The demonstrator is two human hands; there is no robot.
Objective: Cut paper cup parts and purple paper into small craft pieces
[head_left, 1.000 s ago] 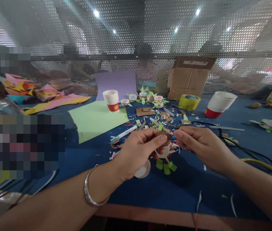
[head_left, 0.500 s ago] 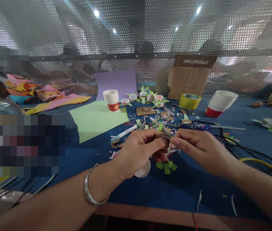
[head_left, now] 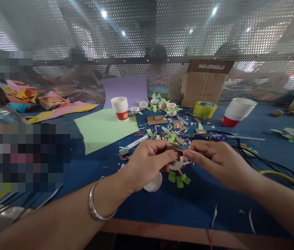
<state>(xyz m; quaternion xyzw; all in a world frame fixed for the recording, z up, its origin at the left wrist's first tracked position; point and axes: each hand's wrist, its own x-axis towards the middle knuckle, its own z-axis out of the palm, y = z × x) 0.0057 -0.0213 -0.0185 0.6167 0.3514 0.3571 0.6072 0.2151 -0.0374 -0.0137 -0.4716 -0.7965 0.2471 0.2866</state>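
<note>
My left hand [head_left: 152,158], a silver bangle on its wrist, pinches a thin, flat greyish piece [head_left: 178,148] between thumb and fingers. The fingers of my right hand [head_left: 209,158] are closed at that piece's other end; its exact kind is mostly hidden. Beneath the hands lies a paper turtle part [head_left: 179,178] with green paper strips around a white disc. Close under my left wrist is a white paper cup bottom [head_left: 153,182]. Colourful paper scraps [head_left: 180,130], a marker [head_left: 133,144] and a glue gun [head_left: 210,137] lie just beyond.
Stacked paper cups [head_left: 120,109] stand on light green paper [head_left: 102,128]; another cup stack [head_left: 237,113] leans at the right. Yellow tape [head_left: 204,109], finished paper turtles [head_left: 159,102] and a cardboard box [head_left: 205,83] are farther back. Dark cables [head_left: 269,161] cross the right side.
The fingers of my left hand have shifted slightly, and more of the white disc below shows. The flat piece has tilted a little between my hands.
</note>
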